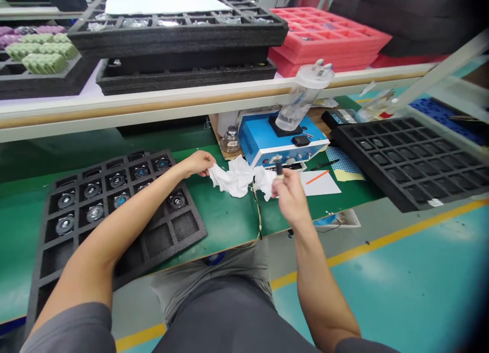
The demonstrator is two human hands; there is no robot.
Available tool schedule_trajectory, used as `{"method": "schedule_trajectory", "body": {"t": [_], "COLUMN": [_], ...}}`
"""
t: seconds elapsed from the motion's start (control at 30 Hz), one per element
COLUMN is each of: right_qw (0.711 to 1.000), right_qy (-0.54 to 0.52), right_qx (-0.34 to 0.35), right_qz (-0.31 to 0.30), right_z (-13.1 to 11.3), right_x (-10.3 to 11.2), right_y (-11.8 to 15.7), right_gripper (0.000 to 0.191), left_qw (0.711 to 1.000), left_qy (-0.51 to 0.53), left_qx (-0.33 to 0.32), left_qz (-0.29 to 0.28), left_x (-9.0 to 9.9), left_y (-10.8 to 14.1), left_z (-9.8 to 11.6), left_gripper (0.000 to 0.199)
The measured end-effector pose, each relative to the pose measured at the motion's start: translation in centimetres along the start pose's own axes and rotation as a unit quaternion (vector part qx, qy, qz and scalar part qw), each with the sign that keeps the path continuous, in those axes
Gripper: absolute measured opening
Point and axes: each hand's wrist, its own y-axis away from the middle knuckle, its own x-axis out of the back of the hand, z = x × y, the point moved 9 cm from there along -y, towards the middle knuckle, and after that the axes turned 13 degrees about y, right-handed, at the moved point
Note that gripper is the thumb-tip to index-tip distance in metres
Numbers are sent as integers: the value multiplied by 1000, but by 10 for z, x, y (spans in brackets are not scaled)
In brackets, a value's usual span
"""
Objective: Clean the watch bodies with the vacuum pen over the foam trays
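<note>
Here we see two bare hands at a green workbench (225, 220), in front of a blue benchtop unit (282, 139). The left hand (196, 163), fingers loosely curled, meets a crumpled white wipe (233, 177) just before the unit; we cannot tell whether it grips the wipe. The right hand (291, 192), partly closed, pinches a small dark cylinder (279, 168) with a pale end, its exact kind unclear. Front-left of the unit lies a black foam tray (42, 287): its far compartments hold round metal-rimmed parts (117, 180), while its nearest ones show bare foam. The left forearm (126, 225) hides some compartments, so our count stays uncertain. Right of the unit, a second foam tray (408, 159) has contents too small to identify.
</note>
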Motion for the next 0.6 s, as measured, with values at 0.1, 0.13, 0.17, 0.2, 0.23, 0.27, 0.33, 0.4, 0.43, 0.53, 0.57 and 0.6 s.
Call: {"method": "schedule_trajectory", "body": {"t": [0.1, 0.13, 0.17, 0.2, 0.23, 0.27, 0.33, 0.4, 0.43, 0.53, 0.57, 0.6], "right_qw": [995, 990, 982, 971, 959, 947, 926, 910, 904, 892, 893, 898], "right_qy": [40, 86, 140, 194, 241, 278, 328, 360, 374, 401, 402, 399], "right_qx": [5, 12, 18, 21, 23, 25, 32, 41, 46, 57, 60, 63], "right_qz": [-93, -114, -129, -141, -151, -162, -184, -199, -203, -202, -193, -174], "right_z": [-29, -39, -47, -54, -60, -64, -72, -76, -78, -81, -83, -86], "right_x": [-49, -64, -76, -87, -97, -106, -123, -135, -138, -138, -133, -126], "right_y": [15, 19, 21, 23, 24, 24, 25, 28, 30, 29, 24, 14], "right_gripper": [37, 37, 38, 38, 39, 39, 37, 35, 34, 37, 40, 42], "left_qw": [994, 989, 984, 978, 972, 967, 956, 948, 945, 938, 936, 935], "left_qy": [-112, -145, -175, -201, -224, -244, -274, -292, -298, -306, -308, -309], "left_qx": [-18, -27, -36, -47, -59, -72, -97, -119, -129, -153, -158, -160], "left_qz": [8, 13, 18, 23, 28, 31, 36, 42, 47, 60, 62, 64], "left_x": [12, 18, 24, 29, 34, 37, 41, 42, 43, 42, 42, 42], "left_y": [-3, -2, 1, 5, 9, 14, 24, 32, 34, 37, 37, 37], "left_z": [-5, -6, -6, -6, -6, -5, -4, -5, -6, -7, -7, -7], "left_gripper": [21, 25, 29, 34, 38, 41, 44, 43, 42, 42, 42, 42]}}
